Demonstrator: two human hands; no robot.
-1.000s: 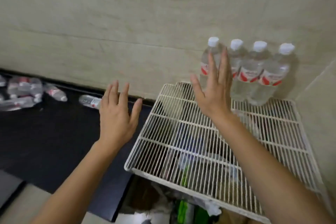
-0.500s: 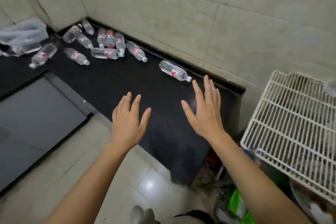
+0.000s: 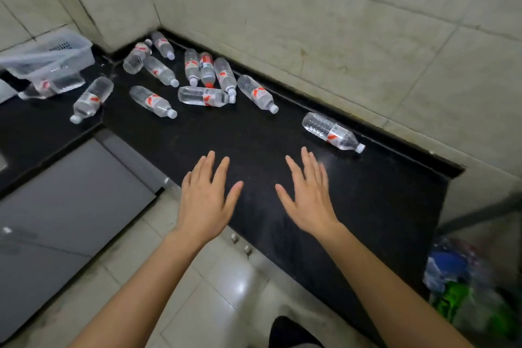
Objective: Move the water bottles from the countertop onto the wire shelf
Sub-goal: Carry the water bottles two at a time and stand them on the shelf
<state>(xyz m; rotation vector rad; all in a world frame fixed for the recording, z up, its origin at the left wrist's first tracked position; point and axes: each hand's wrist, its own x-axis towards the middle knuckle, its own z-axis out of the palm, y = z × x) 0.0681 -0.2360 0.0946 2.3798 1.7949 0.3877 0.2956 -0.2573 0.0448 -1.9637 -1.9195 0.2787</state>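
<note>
Several clear water bottles with red-and-white labels lie on their sides on the black countertop [image 3: 254, 144]. The nearest bottle [image 3: 332, 132] lies alone by the back wall, just beyond my right hand [image 3: 309, 198]. A cluster of bottles [image 3: 207, 79] fills the far corner. Both hands hover palm down over the counter's front part, fingers spread, holding nothing. My left hand [image 3: 207, 198] is at the counter's front edge. The wire shelf is out of view.
A clear plastic basket [image 3: 48, 61] lies at the far left with a bottle under it. A grey cabinet door [image 3: 65, 206] is below the counter at left. Bags of clutter [image 3: 463, 285] sit on the floor at right. Tiled walls enclose the corner.
My view has swung left from the wire shelf to the countertop. Both hands moved from the shelf to above the counter, still empty and spread.
</note>
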